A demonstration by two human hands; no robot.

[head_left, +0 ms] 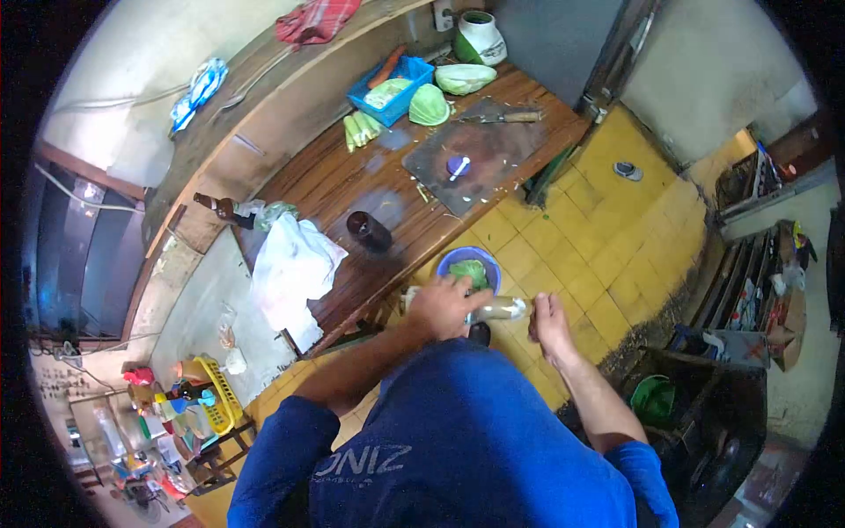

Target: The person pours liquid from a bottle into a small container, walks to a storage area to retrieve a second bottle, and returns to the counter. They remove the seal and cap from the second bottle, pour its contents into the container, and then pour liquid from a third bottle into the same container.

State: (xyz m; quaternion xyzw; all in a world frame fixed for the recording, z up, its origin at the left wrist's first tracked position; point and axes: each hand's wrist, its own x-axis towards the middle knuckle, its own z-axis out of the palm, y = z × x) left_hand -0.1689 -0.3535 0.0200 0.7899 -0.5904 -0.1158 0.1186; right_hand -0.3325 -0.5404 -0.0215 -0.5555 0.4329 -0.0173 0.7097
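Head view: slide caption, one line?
Left hand holds a cylindrical container, right hand near its end, beside a table bearing cabbage.

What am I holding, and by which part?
Your left hand holds a clear container by its left end; whether the right hand holds anything is unclear.

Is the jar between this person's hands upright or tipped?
Tipped: the jar lies sideways, running from the left hand toward the right hand. Whether it is open, I cannot tell.

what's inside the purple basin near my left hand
Green leaves show inside the purple basin. Your left hand covers part of its near side; leaves hide whatever lies beneath.
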